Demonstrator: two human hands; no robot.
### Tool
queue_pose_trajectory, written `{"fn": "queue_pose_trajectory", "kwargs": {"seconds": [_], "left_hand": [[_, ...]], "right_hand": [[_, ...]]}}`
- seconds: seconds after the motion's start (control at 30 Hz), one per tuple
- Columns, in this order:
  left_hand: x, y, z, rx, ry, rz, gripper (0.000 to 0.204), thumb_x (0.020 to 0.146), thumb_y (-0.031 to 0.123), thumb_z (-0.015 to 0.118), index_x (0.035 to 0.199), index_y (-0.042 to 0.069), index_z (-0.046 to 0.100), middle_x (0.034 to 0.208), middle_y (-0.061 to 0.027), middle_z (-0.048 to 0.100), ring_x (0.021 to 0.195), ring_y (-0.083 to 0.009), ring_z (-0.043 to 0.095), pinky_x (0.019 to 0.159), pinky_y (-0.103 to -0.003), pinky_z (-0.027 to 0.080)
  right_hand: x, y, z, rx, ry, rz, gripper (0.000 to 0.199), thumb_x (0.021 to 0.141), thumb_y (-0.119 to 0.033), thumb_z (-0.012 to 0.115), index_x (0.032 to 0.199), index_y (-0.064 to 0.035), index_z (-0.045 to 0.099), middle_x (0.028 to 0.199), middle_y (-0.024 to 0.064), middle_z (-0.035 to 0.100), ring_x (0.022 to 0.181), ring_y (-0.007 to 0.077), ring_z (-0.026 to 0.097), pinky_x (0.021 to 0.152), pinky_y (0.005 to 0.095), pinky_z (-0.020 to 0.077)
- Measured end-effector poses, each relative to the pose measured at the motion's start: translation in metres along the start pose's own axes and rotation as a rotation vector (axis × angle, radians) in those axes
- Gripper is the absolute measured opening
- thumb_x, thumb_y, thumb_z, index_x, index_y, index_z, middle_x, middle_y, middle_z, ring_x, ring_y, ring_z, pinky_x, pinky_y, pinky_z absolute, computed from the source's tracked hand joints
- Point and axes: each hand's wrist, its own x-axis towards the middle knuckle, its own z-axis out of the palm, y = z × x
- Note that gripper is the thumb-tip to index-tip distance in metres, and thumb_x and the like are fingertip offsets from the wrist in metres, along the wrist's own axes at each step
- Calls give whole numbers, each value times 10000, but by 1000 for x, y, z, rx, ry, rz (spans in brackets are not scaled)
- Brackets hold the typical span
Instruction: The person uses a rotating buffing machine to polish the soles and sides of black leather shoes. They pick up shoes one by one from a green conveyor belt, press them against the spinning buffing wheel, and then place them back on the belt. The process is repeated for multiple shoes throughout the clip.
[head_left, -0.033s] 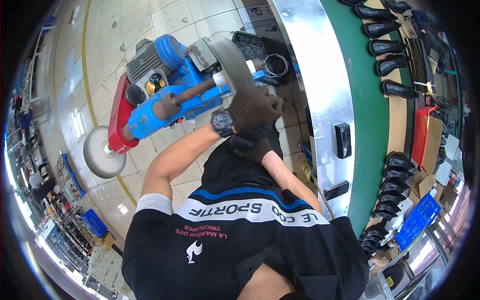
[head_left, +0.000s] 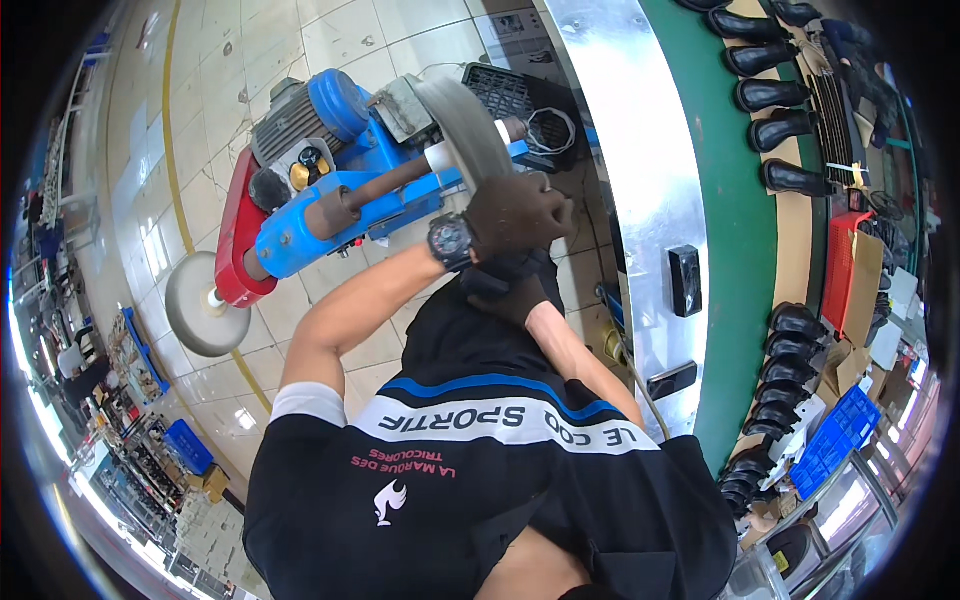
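My left hand (head_left: 520, 215), in a dark glove with a black watch at the wrist, is closed beside the lower edge of a grey buffing wheel (head_left: 468, 130). Just below it, my right hand (head_left: 512, 300), gloved too, is curled with its fingers mostly hidden. Between the hands a black object (head_left: 500, 270) shows in part. Against the dark gloves and trousers its kind cannot be made out. The wheel looks smeared, as if spinning, and sits on the shaft of a blue machine (head_left: 300, 235). Whether the black object touches the wheel is hidden by my left hand.
A second, pale wheel (head_left: 205, 305) is at the machine's left end, by a red guard (head_left: 240, 235). To my right runs a metal ledge (head_left: 640, 150) beside a green bench (head_left: 735, 260) with rows of black boots (head_left: 775, 95). A black crate (head_left: 500, 90) stands behind the wheel.
My left hand and its watch have shifted slightly to the right. My right hand stays nearly in place.
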Motion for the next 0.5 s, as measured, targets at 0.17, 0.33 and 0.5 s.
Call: {"fn": "queue_pose_trajectory", "kwargs": {"seconds": [0.17,0.33,0.5], "left_hand": [[51,19,-13,-244,-141,327,66,644,203,684,647,139,668,659,-51,622,606,-205,638,461,-346,501],[30,56,-20,-378,-504,751,191,631,220,698,776,96,696,725,-116,643,677,-277,651,532,-402,513],[-23,85,-49,-684,51,588,284,760,214,707,997,59,676,945,-149,646,880,-298,632,727,-382,522]], "right_hand": [[18,-37,-60,-196,4,57,509,766,-386,747,1210,-174,616,1208,51,617,1136,230,580,1052,376,423],[-3,-40,-85,537,-44,566,436,794,-314,712,1159,-91,623,1127,98,641,1010,207,622,945,350,488],[-18,-63,-99,1491,211,1029,395,848,-246,648,1148,9,615,1028,155,682,847,228,679,817,331,559]]}}
